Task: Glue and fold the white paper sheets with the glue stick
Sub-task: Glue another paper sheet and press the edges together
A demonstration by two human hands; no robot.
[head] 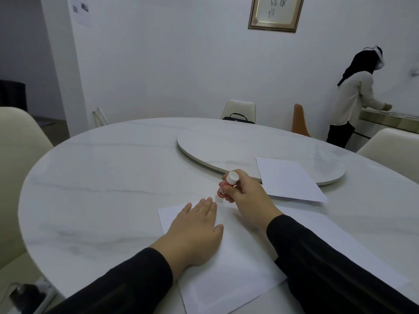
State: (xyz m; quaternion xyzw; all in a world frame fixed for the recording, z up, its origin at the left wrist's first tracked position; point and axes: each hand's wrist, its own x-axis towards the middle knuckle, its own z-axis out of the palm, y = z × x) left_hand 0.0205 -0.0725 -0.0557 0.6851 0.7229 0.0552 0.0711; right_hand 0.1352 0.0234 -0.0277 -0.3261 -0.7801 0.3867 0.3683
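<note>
Item: white paper sheet (229,268), lying flat on the desk (102,177) directly before us, its far corner reaching toward the lazy Susan (226,146). Our left hand (195,232) rests on it with fingers straight and close together, palm down, which we judge serves to keep the sheet from sliding under the stroke of the glue.

Item: glue stick (225,188), red body with white end cap uppermost, tilted, its lower tip meeting the far edge of the sheet just beside our left fingertips. Our right hand (243,196) holds it with fingers and thumb curled round the barrel. We take the angle as suited to laying glue along that far border; whether glue has transferred we cannot tell.

Item: second white paper sheet (288,180), well to the right, its far part lying over the rim of the lazy Susan, untouched; we judge it set aside in reserve.

Surroundings: cream chairs (20,155) about the desk, a black bag (238,117) on the far chair, a person (356,98) standing at a counter at right, a framed picture (275,12) on the wall.
</note>
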